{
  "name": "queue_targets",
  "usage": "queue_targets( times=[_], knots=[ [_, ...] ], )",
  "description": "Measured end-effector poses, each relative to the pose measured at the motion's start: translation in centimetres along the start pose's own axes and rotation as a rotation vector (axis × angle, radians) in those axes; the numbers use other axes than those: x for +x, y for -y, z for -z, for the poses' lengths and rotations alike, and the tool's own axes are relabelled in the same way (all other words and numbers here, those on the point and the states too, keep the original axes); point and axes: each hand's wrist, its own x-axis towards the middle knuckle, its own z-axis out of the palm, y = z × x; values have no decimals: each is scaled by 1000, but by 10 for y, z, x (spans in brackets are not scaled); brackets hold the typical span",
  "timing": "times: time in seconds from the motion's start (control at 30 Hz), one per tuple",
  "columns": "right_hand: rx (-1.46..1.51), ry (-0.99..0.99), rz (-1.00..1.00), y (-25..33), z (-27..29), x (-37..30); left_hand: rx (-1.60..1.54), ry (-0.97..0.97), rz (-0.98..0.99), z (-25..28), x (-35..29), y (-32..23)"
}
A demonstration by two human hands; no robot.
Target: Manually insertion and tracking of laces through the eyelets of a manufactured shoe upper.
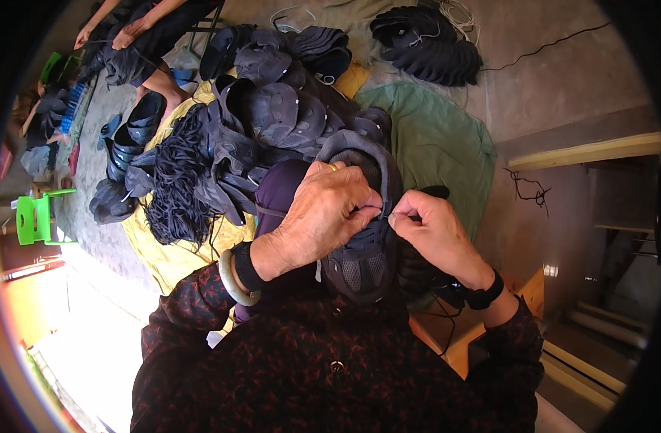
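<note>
A dark grey sneaker (353, 273) with a mesh toe rests in my lap, its toe pointing toward me and its padded collar away. Over its left side, my left hand (327, 206) is closed in a pinch at the lacing. A thin dark shoelace (271, 211) sticks out to the left of that hand. My right hand (435, 231) pinches at the sneaker's right edge, fingertips close to those of my left. The bit of lace between the fingertips is dark and barely shows. My left hand covers much of the eyelets and part of the tongue.
A heap of dark shoes (272, 108) and a bundle of black laces (179, 187) lie on a yellow sheet (153, 252). Green cloth (446, 151) spreads ahead to the right. Stacked dark shoe parts (435, 58) lie beyond. Another person's hands (132, 32) work at far left, near a green chair (36, 220).
</note>
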Motion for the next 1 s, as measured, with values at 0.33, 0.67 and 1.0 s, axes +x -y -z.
queue_targets(
  times=[0.33,0.67,1.0],
  knots=[
    [-442,-189,467,1,-17,-7,1,84,16,4,0,-4],
    [-151,89,34,-27,11,20,9,99,16,3,1,-3],
    [-46,48,449,-12,15,32,7,92,2,1,0,1]
  ],
)
